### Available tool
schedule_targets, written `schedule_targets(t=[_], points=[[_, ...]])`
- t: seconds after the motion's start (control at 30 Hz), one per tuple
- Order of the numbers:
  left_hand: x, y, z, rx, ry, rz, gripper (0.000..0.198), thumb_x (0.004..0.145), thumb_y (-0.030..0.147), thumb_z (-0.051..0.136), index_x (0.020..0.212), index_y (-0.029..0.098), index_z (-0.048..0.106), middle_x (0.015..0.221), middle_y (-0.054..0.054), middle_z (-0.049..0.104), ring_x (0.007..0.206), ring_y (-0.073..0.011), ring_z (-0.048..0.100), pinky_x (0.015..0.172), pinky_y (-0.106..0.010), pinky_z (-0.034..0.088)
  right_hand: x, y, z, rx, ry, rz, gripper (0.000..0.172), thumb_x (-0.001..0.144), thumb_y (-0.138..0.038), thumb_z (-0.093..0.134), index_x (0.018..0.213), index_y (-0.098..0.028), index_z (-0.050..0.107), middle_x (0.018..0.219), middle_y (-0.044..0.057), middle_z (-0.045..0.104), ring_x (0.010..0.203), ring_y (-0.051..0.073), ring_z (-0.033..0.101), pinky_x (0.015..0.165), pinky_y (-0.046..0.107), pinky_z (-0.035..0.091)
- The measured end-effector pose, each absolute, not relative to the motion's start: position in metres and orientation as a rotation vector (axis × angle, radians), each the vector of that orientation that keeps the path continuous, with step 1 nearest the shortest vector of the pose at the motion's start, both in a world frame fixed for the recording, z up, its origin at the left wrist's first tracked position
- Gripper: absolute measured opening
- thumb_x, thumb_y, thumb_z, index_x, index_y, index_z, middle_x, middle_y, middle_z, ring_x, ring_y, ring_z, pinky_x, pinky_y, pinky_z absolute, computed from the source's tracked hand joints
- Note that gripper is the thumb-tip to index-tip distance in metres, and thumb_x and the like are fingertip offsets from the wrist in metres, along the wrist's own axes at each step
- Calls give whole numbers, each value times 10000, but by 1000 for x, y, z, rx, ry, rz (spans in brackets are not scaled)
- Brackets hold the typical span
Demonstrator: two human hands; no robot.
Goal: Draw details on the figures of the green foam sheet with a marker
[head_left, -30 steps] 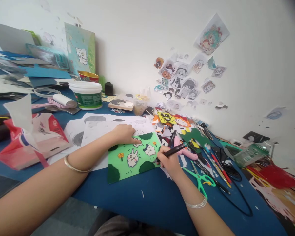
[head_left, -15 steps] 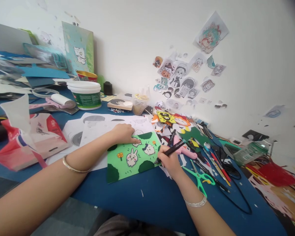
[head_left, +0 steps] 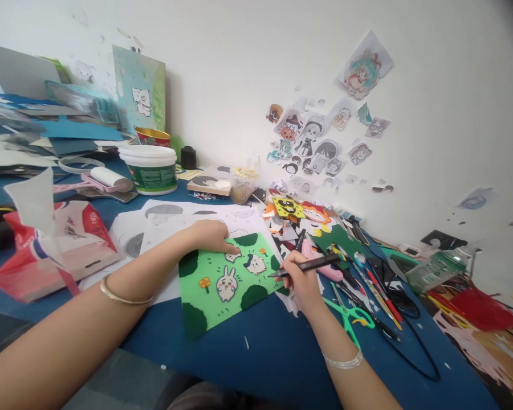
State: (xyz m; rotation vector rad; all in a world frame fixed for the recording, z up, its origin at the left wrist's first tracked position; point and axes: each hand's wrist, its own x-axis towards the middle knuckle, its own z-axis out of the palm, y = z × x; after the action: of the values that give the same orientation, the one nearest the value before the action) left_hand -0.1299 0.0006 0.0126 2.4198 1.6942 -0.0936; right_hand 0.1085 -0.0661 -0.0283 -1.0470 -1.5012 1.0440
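A bright green picture board (head_left: pixel 235 304), decorated with cartoon animals, dark green patches and orange flowers, lies tilted in front of me. At its upper edge my left hand (head_left: pixel 211 234) holds it, thumb across the face and the other fingers largely hidden. My right hand (head_left: pixel 299 279) grips a black marker pen (head_left: pixel 318 262). The pen's tip points left, at the right part of the board beside a small cartoon figure; whether it touches is hard to tell. White sheets with printed drawings (head_left: pixel 162 225) lie under my left forearm.
Green-handled scissors (head_left: pixel 353 316), a pink glue gun (head_left: pixel 327 267) and several pens (head_left: pixel 380 293) crowd the right side. A black cable (head_left: pixel 425 353) loops there. At left stand a tissue pack (head_left: pixel 74 245), a lint roller (head_left: pixel 109 179) and a white tub (head_left: pixel 151 173). Paper cutouts (head_left: pixel 288 206) lie behind.
The board has turned slightly and shifted left, with its lower-left corner nearer me. In my right hand the marker has swung, its back end now lower and further right, its tip showing over the board.
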Motion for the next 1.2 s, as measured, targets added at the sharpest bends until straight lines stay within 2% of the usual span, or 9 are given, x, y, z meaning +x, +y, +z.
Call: schedule_targets(t=[0.13,0.27,0.4,0.53,0.73,1.2], points=[[-139,0,18,2317,1687,-41,576,650,710,457,659,173,666,718,-106,685,618,-218,591,483,-287,364,110,-78,-30,-1053,-1531,944,106,765,-306,544,775,-201,533,555,-33,556,475,115,507,471,232,422],[-141,2,18,2228,1721,44,523,691,650,447,646,179,668,719,-94,691,616,-209,600,490,-284,382,103,-100,-34,-1086,-1616,820,132,711,-287,602,819,-213,586,727,22,629,623,161,596,563,271,488],[-138,0,18,2170,1781,-24,515,684,630,470,725,172,701,767,-112,697,664,-233,614,549,-301,423,100,-112,-39,-1205,-1725,793,84,729,-291,561,737,-211,584,634,11,608,560,158,576,517,263,465],[-136,-5,21,2167,1820,-99,521,702,609,470,819,160,708,841,-137,693,702,-253,612,570,-322,434,102,-113,-40,-1257,-1904,656,107,749,-253,519,656,-208,549,583,1,582,532,146,555,491,243,434],[-133,-7,25,2171,1825,-130,509,713,609,480,846,170,702,862,-135,689,702,-249,608,566,-316,432,98,-113,-35,-1136,-2079,444,142,775,-245,485,648,-210,539,573,-3,573,510,137,550,475,227,409],[-133,-7,24,2199,1816,-155,540,721,600,471,913,147,694,883,-156,681,743,-274,607,592,-329,435,96,-113,-37,-1088,-2108,320,148,788,-216,478,654,-205,541,578,3,582,522,141,569,490,224,415]])
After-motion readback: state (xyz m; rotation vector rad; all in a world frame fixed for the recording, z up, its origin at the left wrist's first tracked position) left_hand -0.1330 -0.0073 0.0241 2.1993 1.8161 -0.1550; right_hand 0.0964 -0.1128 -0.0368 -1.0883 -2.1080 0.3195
